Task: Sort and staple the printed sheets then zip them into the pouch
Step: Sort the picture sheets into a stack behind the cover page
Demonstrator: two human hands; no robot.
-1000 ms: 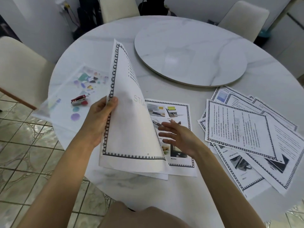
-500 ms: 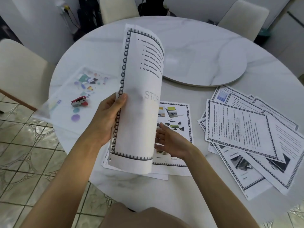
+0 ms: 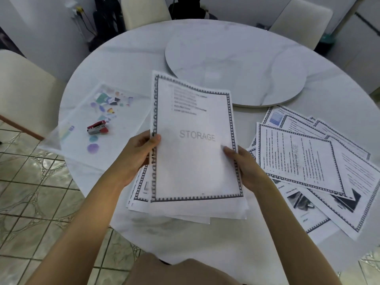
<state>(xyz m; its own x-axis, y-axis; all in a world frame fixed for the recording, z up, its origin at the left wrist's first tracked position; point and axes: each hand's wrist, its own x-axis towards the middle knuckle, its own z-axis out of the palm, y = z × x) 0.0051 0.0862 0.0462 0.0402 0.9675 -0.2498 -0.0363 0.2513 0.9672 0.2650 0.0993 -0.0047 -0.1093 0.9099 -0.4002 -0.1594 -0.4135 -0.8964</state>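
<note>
A bordered sheet marked STORAGE (image 3: pixel 195 145) lies face up on top of a small stack of printed sheets (image 3: pixel 141 194) near the table's front edge. My left hand (image 3: pixel 137 155) pinches the sheet's left edge with thumb on top. My right hand (image 3: pixel 244 165) holds its right edge, thumb on the paper. A fanned pile of loose printed sheets (image 3: pixel 308 161) lies to the right. The clear patterned pouch (image 3: pixel 98 124) lies at the left, partly over the table's edge, with a small red stapler (image 3: pixel 97 127) on it.
The round white marble table (image 3: pixel 205 239) carries a raised lazy Susan (image 3: pixel 236 68) at the back. Cream chairs stand at the left (image 3: pixel 22 89), back (image 3: pixel 144 11) and back right (image 3: pixel 300 19). Tiled floor (image 3: pixel 30 212) lies below left.
The sheet my left hand held upright and curled has come down flat, face up, on the stack. My right hand moved from the picture page beneath to the sheet's right edge.
</note>
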